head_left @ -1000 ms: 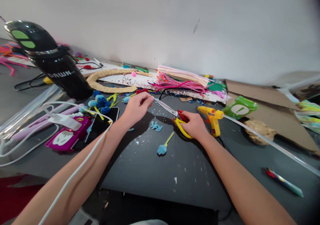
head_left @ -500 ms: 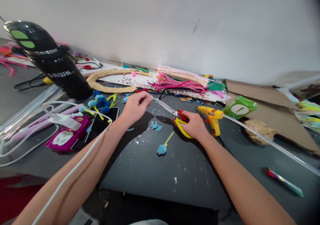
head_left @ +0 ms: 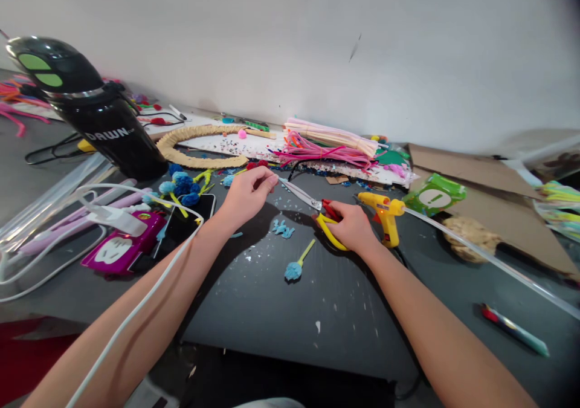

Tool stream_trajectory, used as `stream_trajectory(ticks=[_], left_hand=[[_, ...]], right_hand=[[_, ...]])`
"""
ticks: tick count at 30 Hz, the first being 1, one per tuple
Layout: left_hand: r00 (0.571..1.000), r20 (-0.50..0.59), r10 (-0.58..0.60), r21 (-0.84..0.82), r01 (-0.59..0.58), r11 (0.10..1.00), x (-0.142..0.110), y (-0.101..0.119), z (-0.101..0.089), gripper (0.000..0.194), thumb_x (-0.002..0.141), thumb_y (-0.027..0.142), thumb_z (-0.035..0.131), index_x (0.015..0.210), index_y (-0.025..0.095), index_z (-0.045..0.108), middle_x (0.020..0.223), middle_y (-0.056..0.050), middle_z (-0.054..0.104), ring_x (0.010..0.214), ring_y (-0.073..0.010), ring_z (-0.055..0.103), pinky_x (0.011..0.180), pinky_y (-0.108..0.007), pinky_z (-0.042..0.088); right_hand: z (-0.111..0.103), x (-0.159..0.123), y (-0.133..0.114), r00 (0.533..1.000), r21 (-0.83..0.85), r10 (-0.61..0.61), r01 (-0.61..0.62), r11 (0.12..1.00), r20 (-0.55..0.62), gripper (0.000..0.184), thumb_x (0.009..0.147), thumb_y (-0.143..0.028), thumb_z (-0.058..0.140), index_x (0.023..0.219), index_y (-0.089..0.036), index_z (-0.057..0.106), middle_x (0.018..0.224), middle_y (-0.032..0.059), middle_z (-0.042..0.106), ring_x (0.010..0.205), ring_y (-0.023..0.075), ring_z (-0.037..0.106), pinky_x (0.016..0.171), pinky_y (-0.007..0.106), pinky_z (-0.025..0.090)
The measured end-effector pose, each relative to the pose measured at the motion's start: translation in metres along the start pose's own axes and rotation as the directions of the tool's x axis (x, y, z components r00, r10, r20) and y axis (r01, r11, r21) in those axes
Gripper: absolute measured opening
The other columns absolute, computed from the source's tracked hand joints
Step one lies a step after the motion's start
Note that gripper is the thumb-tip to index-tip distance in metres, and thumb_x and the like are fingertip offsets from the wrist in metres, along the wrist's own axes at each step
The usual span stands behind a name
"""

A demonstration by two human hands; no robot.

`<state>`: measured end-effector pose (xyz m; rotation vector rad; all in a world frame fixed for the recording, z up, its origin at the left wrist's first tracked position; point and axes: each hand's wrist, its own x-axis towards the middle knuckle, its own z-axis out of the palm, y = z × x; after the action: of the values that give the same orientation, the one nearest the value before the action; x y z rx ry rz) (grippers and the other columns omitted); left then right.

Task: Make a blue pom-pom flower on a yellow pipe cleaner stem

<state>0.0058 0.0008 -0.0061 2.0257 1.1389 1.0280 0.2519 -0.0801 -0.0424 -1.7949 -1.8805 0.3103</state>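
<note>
R hand (head_left: 351, 225) grips scissors (head_left: 298, 193) by yellow/red handles; L hand (head_left: 251, 193) fingers pinched nr blade tips, contents unclear.

Slim fingers (head_left: 272, 182) end the bare left hand (head_left: 247, 197) and right hand (head_left: 353, 225). Behind them, smooth bare forearms (head_left: 410, 302) broaden; farther back, a pale rounded patch (head_left: 269, 403) shows, possibly clothing.

Grey table (head_left: 290, 317) under blue flower (head_left: 293, 271).

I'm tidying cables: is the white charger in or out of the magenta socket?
In: the white charger sits against the magenta socket, no prongs showing.
</note>
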Motion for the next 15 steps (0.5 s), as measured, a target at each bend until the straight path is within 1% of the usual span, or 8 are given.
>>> stream_trajectory(ticks=[5, 9, 12, 15], left_hand=[[1.000, 0.003, -0.005, -0.010, 0.005, 1.000, -0.0001, -0.0011, 0.0005, 0.025, 0.090, 0.035, 0.051, 0.079, 0.016, 0.062, 0.068, 0.000, 0.060, 0.062, -0.0122, 0.051, 0.057, -0.024, 0.036], [1.000, -0.002, -0.007, -0.020, 0.007, 1.000, -0.0003, -0.0018, 0.0011, 0.028, 0.090, 0.037, 0.050, 0.075, 0.016, 0.060, 0.066, 0.000, 0.058, 0.061, -0.0124, 0.050, 0.057, -0.024, 0.035], [1.000, 0.000, -0.009, -0.025, 0.009, 1.000, -0.0004, -0.0022, 0.0010, 0.032, 0.092, 0.037, 0.048, 0.070, 0.016, 0.056, 0.064, 0.000, 0.055, 0.061, -0.0121, 0.048, 0.057, -0.025, 0.035], [1.000, 0.009, -0.015, -0.027, 0.015, 1.000, -0.0006, -0.0025, 0.0006, 0.032, 0.092, 0.038, 0.048, 0.069, 0.016, 0.055, 0.062, 0.001, 0.052, 0.060, -0.0118, 0.047, 0.057, -0.025, 0.034]], right_hand=[[0.0005, 0.0011, 0.0000, 1.000, -0.015, -0.013, 0.012, 1.000, -0.012, 0.024, 0.074, -0.042, 0.064, 0.068, -0.019, 0.061, 0.058, -0.0020, 0.055, 0.056, 0.0123, 0.045, 0.053, 0.025, 0.027], [0.0004, -0.0004, -0.0011, 0.999, 0.007, 0.010, -0.010, 1.000, -0.034, 0.027, 0.074, -0.044, 0.064, 0.067, -0.019, 0.058, 0.058, -0.0020, 0.055, 0.055, 0.0118, 0.044, 0.052, 0.024, 0.028], [-0.0003, -0.0020, -0.0032, 0.999, 0.028, 0.018, -0.017, 0.999, -0.028, 0.031, 0.073, -0.049, 0.064, 0.068, -0.019, 0.058, 0.060, -0.0017, 0.056, 0.056, 0.0118, 0.045, 0.051, 0.024, 0.028], [-0.0012, -0.0025, -0.0053, 1.000, 0.020, 0.016, -0.016, 1.000, -0.014, 0.035, 0.074, -0.053, 0.064, 0.068, -0.019, 0.058, 0.060, -0.0015, 0.056, 0.056, 0.0118, 0.045, 0.051, 0.024, 0.027]])
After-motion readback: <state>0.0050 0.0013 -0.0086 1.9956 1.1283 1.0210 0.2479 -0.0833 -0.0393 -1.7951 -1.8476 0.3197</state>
